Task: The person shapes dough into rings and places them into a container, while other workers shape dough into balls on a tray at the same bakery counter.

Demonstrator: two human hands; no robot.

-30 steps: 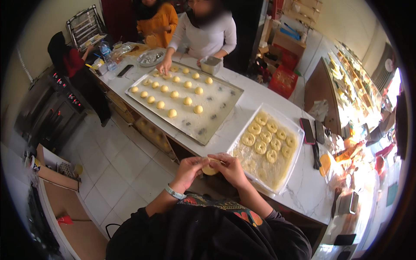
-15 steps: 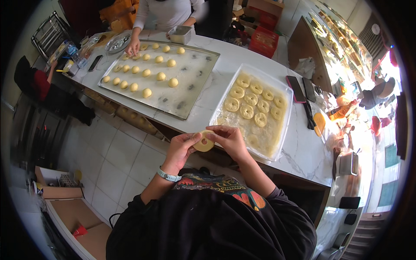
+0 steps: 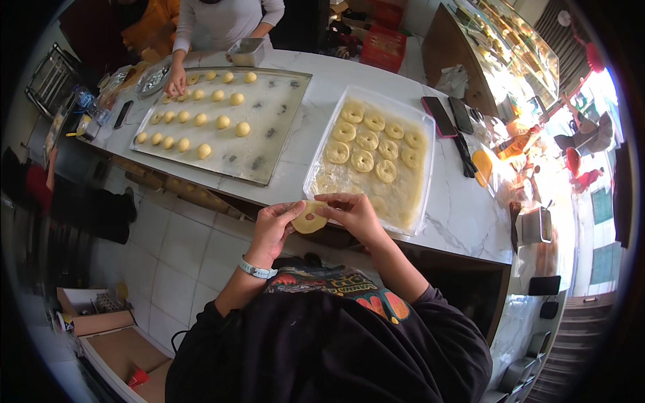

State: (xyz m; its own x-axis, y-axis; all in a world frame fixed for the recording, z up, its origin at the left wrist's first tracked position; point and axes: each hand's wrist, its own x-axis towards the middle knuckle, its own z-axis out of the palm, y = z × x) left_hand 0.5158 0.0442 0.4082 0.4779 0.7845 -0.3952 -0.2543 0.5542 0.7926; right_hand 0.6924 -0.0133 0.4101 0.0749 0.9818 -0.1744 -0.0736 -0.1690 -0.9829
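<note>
- At the clock's centre, just below mid-view, a dough ring [image 3: 309, 228] is held up in front of the counter [image 3: 306, 176], its round hole already open.
- Toward nine o'clock of it, the left hand [image 3: 274, 226] pinches the ring's left edge, thumb on the face, with only the dough's thickness between thumb and fingers.
- Toward three o'clock, the right hand [image 3: 349, 213] pinches the upper right edge in the same narrow way; how hard either presses, I cannot tell.
- Toward half past one, a clear-walled tray [image 3: 403, 195] holds eleven dough rings [image 3: 388, 154] in rows. These look finished with shaping; the held one is not among them, and the tray's near part has bare space.
- Toward half past ten, a metal tray [image 3: 252, 151] bears many dough balls [image 3: 222, 121], mostly unpierced, so that work seems partly done. A co-worker's hand [image 3: 176, 82] touches down there, hiding some pieces.
</note>
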